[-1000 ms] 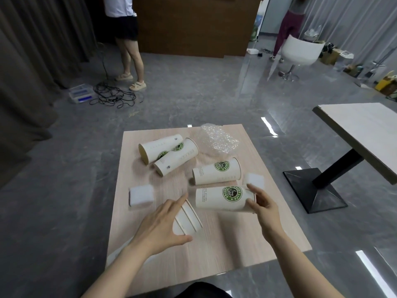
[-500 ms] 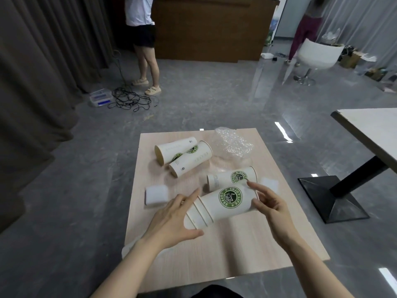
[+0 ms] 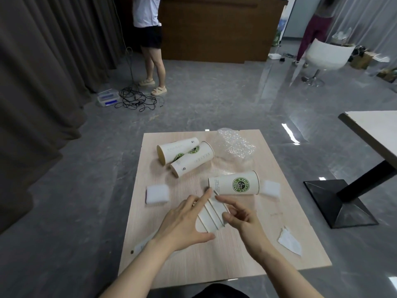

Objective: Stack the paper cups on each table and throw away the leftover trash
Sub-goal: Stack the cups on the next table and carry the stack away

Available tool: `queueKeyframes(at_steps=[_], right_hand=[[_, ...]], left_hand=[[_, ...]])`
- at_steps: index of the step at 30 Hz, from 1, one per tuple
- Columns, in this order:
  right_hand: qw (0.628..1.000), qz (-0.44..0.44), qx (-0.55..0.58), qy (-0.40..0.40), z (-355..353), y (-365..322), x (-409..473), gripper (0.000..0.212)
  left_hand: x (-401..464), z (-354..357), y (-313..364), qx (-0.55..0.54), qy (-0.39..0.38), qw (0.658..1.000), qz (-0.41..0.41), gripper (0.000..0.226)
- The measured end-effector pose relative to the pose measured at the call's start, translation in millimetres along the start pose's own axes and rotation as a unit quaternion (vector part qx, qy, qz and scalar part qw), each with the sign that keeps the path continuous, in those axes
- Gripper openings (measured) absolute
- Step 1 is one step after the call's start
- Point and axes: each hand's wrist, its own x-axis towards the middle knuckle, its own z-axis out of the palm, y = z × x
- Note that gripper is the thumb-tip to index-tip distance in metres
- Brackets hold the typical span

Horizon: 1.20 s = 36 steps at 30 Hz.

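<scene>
My left hand (image 3: 184, 220) grips a short stack of nested white paper cups (image 3: 211, 216) just above the wooden table (image 3: 236, 265), thumb underneath. My right hand (image 3: 240, 216) pinches the stack's right end with index finger and thumb. A single cup with a green logo (image 3: 234, 186) lies on its side just beyond my hands. Two more cups (image 3: 178, 150) (image 3: 193, 162) lie side by side at the far left. Crumpled bubble wrap (image 3: 236, 145) sits at the far edge. Two white foam squares (image 3: 157, 193) (image 3: 271, 188) and a torn paper scrap (image 3: 290, 241) lie on the table.
A paper strip (image 3: 144, 246) lies under my left wrist. A second table (image 3: 376, 130) with a black base stands to the right. On the far floor are a cable tangle (image 3: 135, 100), a white chair (image 3: 326, 54) and two standing people.
My right hand carried the logo cup leftward and slid it into the stack held in my left hand; only its rim edges show now. Both hands have come together.
</scene>
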Motion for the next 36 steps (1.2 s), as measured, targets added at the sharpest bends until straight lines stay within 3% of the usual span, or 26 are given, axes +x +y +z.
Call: queueKeyframes(at_steps=[6, 15, 18, 21, 24, 28, 36], right_hand=[[1.0, 0.007, 0.007, 0.012, -4, 4, 1, 0.041], [0.994, 0.024, -0.049, -0.099, -44, -8, 9, 0.038], [0.992, -0.018, -0.121, 0.023, -80, -22, 44, 0.039], [0.963, -0.016, -0.237, 0.124, -113, -16, 79, 0.046], [0.952, 0.019, -0.274, 0.132, -129, -1, 104, 0.049], [0.968, 0.04, -0.217, 0.116, -128, 14, 124, 0.043], [0.965, 0.041, -0.181, 0.188, -124, 22, 131, 0.046]], left_hand=[[8, 14, 16, -0.007, 0.019, 0.999, -0.035, 0.12], [9, 32, 30, -0.061, 0.064, 0.994, -0.056, 0.109], [4, 27, 23, -0.048, 0.073, 0.993, -0.079, 0.109], [0, 18, 11, -0.025, 0.059, 0.994, -0.087, 0.109], [-1, 5, -3, -0.015, 0.052, 0.993, -0.1, 0.108], [4, -9, -16, -0.015, 0.049, 0.991, -0.12, 0.108], [17, -14, -28, -0.009, 0.028, 0.991, -0.128, 0.107]])
